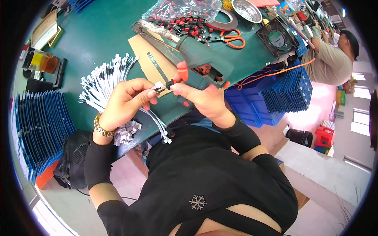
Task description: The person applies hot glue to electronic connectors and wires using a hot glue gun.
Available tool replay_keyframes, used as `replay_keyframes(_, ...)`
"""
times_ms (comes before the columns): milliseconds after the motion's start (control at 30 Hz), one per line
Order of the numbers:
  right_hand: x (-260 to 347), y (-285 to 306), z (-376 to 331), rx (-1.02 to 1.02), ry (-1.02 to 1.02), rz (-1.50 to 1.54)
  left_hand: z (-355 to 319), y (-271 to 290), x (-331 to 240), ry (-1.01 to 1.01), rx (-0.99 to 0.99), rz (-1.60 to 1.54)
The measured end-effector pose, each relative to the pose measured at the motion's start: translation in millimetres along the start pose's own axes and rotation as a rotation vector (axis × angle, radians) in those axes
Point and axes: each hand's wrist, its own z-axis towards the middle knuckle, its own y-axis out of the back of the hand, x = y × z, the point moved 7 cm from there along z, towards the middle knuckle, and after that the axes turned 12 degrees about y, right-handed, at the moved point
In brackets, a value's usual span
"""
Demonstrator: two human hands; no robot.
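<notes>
Between thumb and fingers, my left hand (128,98) pinches a white connector (158,85) on short dark leads. My right hand (206,100) grips a small black switch-like piece (170,83) right beside that connector. Whether the two are joined, I cannot tell. White cables (155,118) run below my left hand to white and black ends near the table edge. A large bundle of similar cables (104,80) lies left of my hands. Below my left wrist is a heap of small whitish connectors (128,133). Just beyond my right hand sits a grey-green tool (202,57) with a long nozzle.
Cardboard (147,59) lies under the tool. Red-and-black switches (191,29), orange-handled scissors (234,39), a metal dish (247,10) and a fan (277,37) sit farther back. Blue panels (43,126) stand at left; a blue bin (246,104) and a person (328,59) are at right.
</notes>
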Motion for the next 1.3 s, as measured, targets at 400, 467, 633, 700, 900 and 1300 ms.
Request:
replay_keyframes(400, 7, 5, 2, 0.015, 0.086, -0.033, 8, -10, -6, -0.07, -0.073, 0.035)
replay_keyframes(467, 4, 7, 2, 0.012, 0.073, -0.032, 7, -10, -8, -0.077, -0.115, -0.009)
replay_keyframes(633, 1, 5, 2, 0.02, 0.0, 0.046, 4, -10, -6, -0.059, -0.127, 0.009)
replay_keyframes(700, -4, 6, 1, 0.042, 0.035, 0.028, 3, -11, -8, -0.028, -0.115, -0.016)
replay_keyframes(900, -4, 2, -4, 0.072, 0.023, 0.02, 2, -18, -2, 0.101, -0.079, -0.079)
replay_keyframes(1300, -7, -4, -5, 0.165, 0.161, 0.044, 0, -21, -3, 0.137, -0.059, -0.112)
